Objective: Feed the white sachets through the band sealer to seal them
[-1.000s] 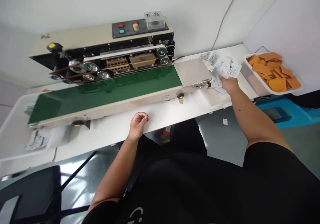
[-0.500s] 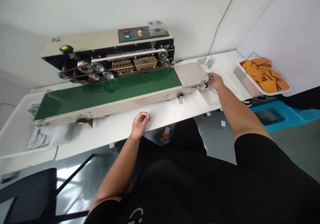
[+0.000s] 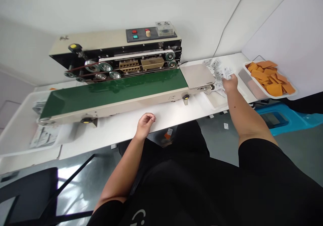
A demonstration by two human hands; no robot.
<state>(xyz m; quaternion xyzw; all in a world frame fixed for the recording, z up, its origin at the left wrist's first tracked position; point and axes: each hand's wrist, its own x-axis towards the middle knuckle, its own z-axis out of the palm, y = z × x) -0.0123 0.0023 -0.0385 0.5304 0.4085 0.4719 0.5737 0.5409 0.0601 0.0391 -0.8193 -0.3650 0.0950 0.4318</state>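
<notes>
White printed packets [image 3: 219,73] lie fanned beside the metal end plate [image 3: 197,75], more of them visible than half a second ago. My right hand [image 3: 230,83], then close by the plate's end, is now farther right at the packets, fingers partly curled; I cannot tell whether they grip any. My left hand [image 3: 145,125] remains near the desk [image 3: 168,113] edge, fingers curled closed, visibly holding nothing.
</notes>
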